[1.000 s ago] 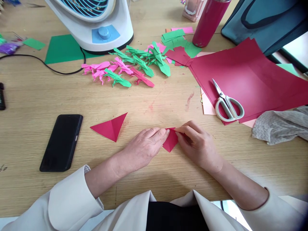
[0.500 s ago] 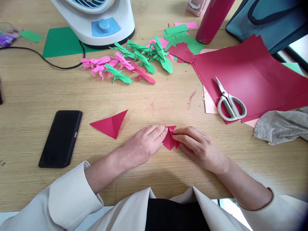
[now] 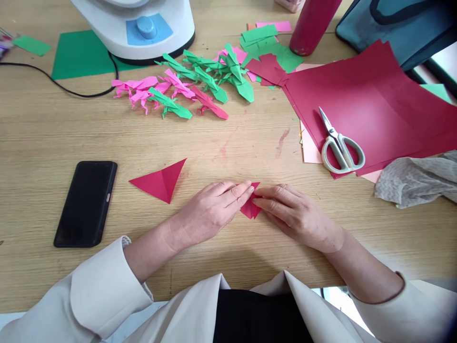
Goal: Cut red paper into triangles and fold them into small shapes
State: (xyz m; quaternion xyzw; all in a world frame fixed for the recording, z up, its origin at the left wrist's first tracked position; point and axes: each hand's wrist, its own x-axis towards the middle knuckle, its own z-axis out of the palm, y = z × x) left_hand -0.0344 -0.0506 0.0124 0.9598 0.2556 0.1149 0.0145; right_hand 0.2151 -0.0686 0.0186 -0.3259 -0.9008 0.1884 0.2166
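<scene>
A small folded red paper (image 3: pixel 249 208) lies on the wooden table between my two hands. The fingers of my left hand (image 3: pixel 217 207) are together and press on its upper left part. My right hand (image 3: pixel 298 216) has its fingertips closed on the paper's right edge. Both hands hide parts of the paper. To the left of my left hand rests a creased red paper triangle (image 3: pixel 162 182), touched by neither hand.
A black phone (image 3: pixel 85 204) lies at the left. Scissors (image 3: pixel 339 145) rest on large red sheets (image 3: pixel 378 105) at the right, beside a grey cloth (image 3: pixel 417 181). Folded pink and green figures (image 3: pixel 174 107), a white appliance (image 3: pixel 150 33) and a red bottle (image 3: pixel 314 26) stand farther back.
My left fingertips have moved slightly right over the small folded paper, and its right flap now lies closer in. The whole view has shifted a little.
</scene>
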